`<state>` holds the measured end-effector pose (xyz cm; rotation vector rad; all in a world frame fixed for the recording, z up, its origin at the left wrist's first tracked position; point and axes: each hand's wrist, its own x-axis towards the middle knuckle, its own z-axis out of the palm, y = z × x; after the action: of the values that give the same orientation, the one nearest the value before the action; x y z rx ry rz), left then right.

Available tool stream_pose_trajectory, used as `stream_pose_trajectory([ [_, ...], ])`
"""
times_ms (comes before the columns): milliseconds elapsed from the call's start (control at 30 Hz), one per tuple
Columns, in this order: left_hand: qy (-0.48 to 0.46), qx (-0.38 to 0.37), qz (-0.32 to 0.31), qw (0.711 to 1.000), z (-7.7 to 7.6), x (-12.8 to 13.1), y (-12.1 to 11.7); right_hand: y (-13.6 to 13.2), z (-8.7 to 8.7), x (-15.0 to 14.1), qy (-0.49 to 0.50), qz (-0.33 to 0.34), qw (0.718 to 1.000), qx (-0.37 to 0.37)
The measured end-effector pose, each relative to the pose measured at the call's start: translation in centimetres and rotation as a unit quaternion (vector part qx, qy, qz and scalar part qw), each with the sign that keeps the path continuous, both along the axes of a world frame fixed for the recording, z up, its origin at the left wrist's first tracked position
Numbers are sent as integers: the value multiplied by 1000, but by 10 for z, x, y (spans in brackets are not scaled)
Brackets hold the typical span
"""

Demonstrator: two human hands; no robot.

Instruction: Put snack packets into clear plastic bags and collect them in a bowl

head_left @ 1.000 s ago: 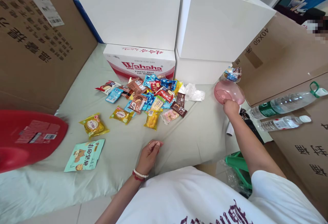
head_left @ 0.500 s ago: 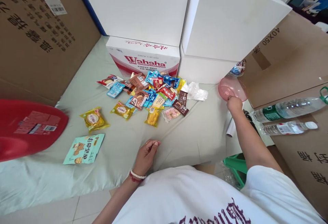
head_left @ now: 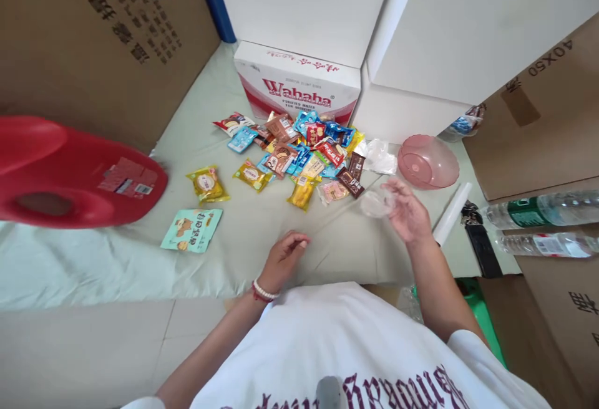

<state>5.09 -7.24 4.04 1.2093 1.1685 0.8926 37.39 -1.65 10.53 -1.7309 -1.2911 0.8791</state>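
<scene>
On the counter [head_left: 246, 231], wrapped snacks [head_left: 283, 158] lie heaped, the pink bowl [head_left: 428, 169] standing apart. The left hand [head_left: 281, 260], curled closed, shows nothing held; the right hand [head_left: 409, 214], half open, pinches above the counter a clear plastic piece [head_left: 375, 202] – picked up, not yet set down.

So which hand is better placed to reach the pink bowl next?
Right, probably: the right hand is nearer the pink bowl, though holding a clear, blurred item. The left hand is farther off.
</scene>
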Motion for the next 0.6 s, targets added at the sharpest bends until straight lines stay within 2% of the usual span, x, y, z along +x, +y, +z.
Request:
stream_pose_trajectory([
  [33,-18,-4,2,1000,1,6,0,-7,-6,-22,121,9,993,-5],
  [100,-76,-19,33,996,1,17,1,-17,-19,-60,327,9,945,-31],
  [167,-142,-41,43,988,0,24,5,-23,-29,-89,419,6,905,-73],
  [233,-181,-74,10,981,-2,27,9,-26,-36,-105,440,9,892,-103],
  [300,-180,-106,-21,978,-4,26,11,-26,-41,-109,422,2,902,-95],
  [400,-176,-129,20,976,-6,23,10,-28,-47,-102,343,-12,937,-59],
  [500,-211,-153,65,963,-10,22,7,-35,-47,-92,153,1,988,5],
  [533,-217,-159,69,961,-11,22,7,-39,-45,-89,76,16,996,43],
  [600,-213,-155,71,962,-13,21,6,-48,-39,-89,-36,89,989,113],
])
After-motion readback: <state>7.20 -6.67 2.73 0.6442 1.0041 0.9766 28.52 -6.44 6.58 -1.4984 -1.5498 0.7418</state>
